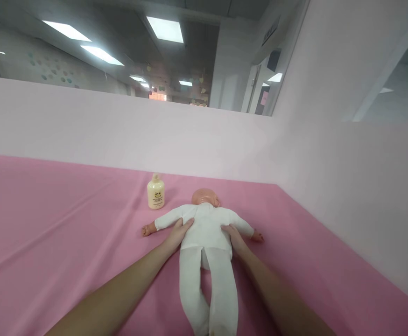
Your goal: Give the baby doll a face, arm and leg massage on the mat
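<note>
A baby doll (pixel 209 228) in a white one-piece suit lies on the pink surface, its arms spread to both sides and its legs toward me. Its bare head (pixel 204 196) points to the wall, and no face shows. My left hand (pixel 182 231) grips the left side of the doll's torso below the arm, thumb on the cloth. On the opposite side, my right hand (pixel 235 237) holds the torso in the same way. The fingers of both hands are mostly hidden beneath the doll's sides.
A cream-coloured bottle (pixel 155 192) with dark print stands beyond the doll's left arm. The pink sheet (pixel 67 224) has folds at the left. A pale wall (pixel 137 135) with a wide window rises behind, and another wall (pixel 347 186) closes off the right side.
</note>
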`<state>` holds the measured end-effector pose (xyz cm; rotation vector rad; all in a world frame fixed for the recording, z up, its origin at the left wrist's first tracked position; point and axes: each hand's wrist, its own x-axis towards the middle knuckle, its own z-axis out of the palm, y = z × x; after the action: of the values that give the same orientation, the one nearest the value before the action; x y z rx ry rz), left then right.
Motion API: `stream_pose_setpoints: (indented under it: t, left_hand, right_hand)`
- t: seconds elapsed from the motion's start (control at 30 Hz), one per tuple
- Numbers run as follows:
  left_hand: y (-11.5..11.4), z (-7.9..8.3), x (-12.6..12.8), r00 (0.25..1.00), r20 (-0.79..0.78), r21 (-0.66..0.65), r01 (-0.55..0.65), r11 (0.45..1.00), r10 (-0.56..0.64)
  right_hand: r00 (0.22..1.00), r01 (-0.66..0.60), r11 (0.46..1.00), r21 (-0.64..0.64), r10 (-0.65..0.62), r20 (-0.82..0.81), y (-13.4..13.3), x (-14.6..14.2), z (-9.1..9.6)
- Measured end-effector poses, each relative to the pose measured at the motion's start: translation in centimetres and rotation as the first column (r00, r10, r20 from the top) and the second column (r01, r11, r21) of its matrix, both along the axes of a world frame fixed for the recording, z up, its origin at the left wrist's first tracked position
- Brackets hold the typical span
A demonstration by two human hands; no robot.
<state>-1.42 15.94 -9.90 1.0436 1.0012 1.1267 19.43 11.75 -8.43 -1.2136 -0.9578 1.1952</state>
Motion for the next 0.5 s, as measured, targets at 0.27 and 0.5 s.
stream_pose_setpoints:
  t: [0.27, 0.5]
  left_hand:
    - [-0.6, 0.2, -0.1, 1.0, 0.002, 0.006, 0.018, 1.0, -0.018]
    - [-1.0, 0.5, -0.2, 0.999, -0.042, 0.006, -0.006, 1.0, 0.006]
  right_hand:
    - [0.937, 0.051, 0.998, -0.028, -0.038, 0.348, -0.6, 0.3, 2.1]
    - [0.674, -0.072, 0.963, 0.259, -0.144, 0.725, -4.1, -1.4, 6.0]
